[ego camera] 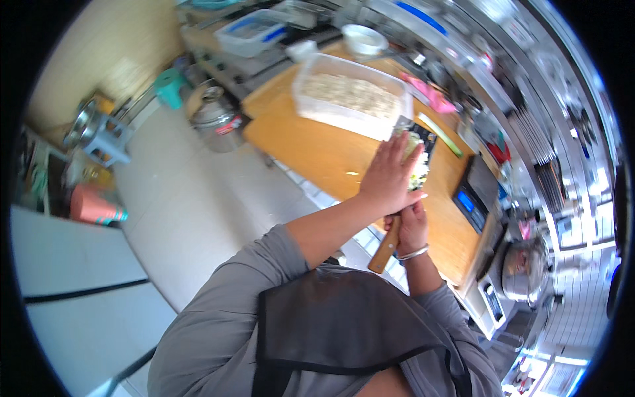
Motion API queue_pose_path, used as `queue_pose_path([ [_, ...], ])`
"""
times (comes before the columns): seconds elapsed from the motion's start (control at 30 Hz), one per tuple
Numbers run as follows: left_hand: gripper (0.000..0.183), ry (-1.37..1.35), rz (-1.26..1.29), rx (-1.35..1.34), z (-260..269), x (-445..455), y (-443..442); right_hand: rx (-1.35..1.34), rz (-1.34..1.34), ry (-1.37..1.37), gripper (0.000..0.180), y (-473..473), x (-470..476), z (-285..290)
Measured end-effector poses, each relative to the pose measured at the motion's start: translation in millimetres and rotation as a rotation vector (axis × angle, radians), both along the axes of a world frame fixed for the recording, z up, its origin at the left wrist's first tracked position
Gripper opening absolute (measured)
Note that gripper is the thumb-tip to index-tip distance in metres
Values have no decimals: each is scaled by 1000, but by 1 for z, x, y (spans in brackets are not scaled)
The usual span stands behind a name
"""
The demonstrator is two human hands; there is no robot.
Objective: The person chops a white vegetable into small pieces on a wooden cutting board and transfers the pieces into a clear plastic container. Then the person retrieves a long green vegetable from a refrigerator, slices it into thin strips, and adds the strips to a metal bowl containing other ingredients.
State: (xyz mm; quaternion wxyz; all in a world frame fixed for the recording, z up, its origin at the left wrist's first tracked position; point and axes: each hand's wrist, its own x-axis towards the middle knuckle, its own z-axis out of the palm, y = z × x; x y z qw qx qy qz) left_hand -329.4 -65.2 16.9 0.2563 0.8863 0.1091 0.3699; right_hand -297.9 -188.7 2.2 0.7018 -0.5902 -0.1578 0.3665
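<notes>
A cleaver with a wooden handle (384, 250) is held tilted over the wooden board by my right hand (412, 229), its fingers wrapped near the blade end of the handle. The dark blade (427, 141) points away from me. On the blade lies a heap of finely chopped pale green and white vegetable (421, 171). My left hand (389, 173) lies flat over that heap with fingers extended, hiding part of it. Just beyond the fingertips stands a clear plastic tub (342, 121) containing a pale, crumbly mixture (352, 94).
A pale green stalk (440, 134) and a digital scale (474, 196) rest on the board's (292, 134) right side. Pink cloth or plastic (429, 94) lies behind. A white bowl (364, 39) stands past the tub. On the floor to the left is a large lidded jar (217, 121).
</notes>
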Motion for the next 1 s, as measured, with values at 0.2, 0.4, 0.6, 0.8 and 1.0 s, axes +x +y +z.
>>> queue_pose_path([
  [0.2,89,53,219,-39,35,-136,82,46,156,7,8,97,-116,36],
  [0.4,89,89,515,-71,39,-268,194,66,457,15,9,226,-219,39],
  [0.6,89,97,737,-91,24,-379,327,20,685,17,10,379,-309,24],
  [0.8,88,170,977,-59,34,-485,491,41,914,89,8,568,-404,26],
  [1.0,86,176,1210,-16,58,-601,655,100,1122,125,10,753,-516,56],
])
